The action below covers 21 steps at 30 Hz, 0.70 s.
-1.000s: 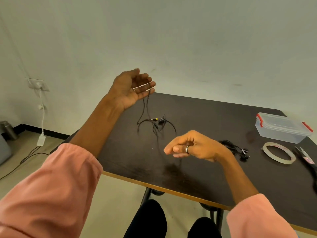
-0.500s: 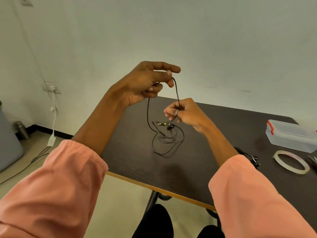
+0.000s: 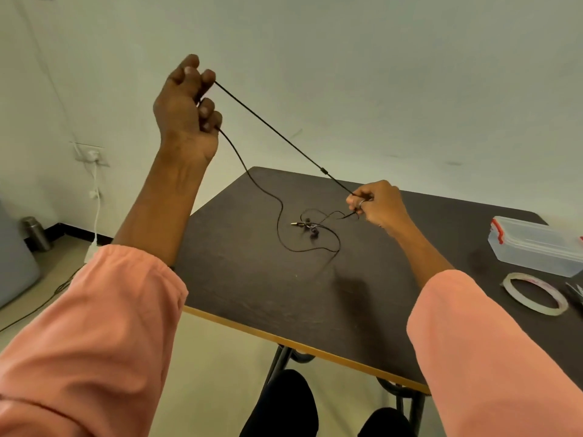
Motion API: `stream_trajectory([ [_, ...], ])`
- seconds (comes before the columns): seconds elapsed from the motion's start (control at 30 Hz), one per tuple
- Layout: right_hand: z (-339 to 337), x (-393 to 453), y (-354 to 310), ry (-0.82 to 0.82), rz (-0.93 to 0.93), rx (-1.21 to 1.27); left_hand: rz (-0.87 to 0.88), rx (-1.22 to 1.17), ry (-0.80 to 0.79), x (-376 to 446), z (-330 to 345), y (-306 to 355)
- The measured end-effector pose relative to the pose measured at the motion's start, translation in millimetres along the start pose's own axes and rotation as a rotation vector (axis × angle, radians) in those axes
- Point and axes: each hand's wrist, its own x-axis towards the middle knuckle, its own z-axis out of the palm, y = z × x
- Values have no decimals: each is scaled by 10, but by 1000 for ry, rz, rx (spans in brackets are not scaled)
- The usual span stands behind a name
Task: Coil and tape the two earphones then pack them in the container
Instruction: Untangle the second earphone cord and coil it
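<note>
My left hand (image 3: 186, 102) is raised high above the table's left corner, fingers curled round the black earphone cable (image 3: 277, 137). The cable runs taut down to my right hand (image 3: 375, 205), which pinches it just above the dark table (image 3: 252, 279). A second strand hangs from my left hand to the loose tangle of cable, earbuds and gold jack plug (image 3: 310, 227) lying on the table. A clear lidded container (image 3: 536, 244) with red clips stands at the right. The tape roll (image 3: 534, 298) lies in front of it. The other earphone is out of view.
A dark object (image 3: 575, 293) shows at the right edge beside the tape. The table's near edge runs diagonally above my knees. Left of the table are a wall socket with a white charger (image 3: 93, 159), a metal flask (image 3: 36, 233) and floor cables.
My left hand has risen and moved left, and my right hand has moved right and down, pulling the cable between them from a short loop into a long taut line.
</note>
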Motion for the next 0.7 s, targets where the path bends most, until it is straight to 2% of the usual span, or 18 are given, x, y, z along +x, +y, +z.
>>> stream_trajectory([
  [0.1,-132,23,11,128,-74,-124,54,107,3,26,-82,45],
  [0.17,-217,39,-10,261,-67,-29,122,277,29,49,-147,42],
  [0.27,-294,49,-115,387,-5,313,183,791,25,43,-197,-123],
  [0.43,-329,64,-297,369,-108,432,-77,1790,-96,-89,-175,-541],
  [0.5,-360,54,-341,335,-113,503,-132,2020,-176,-230,-118,-654],
  [0.53,-379,42,-357,301,-113,521,-122,2044,-239,-287,-83,-705],
  [0.6,-414,11,-383,212,-127,524,-116,1952,-469,-334,-45,-798],
  [0.7,-426,-31,-429,116,-142,544,-346,1490,-840,-440,46,-883],
])
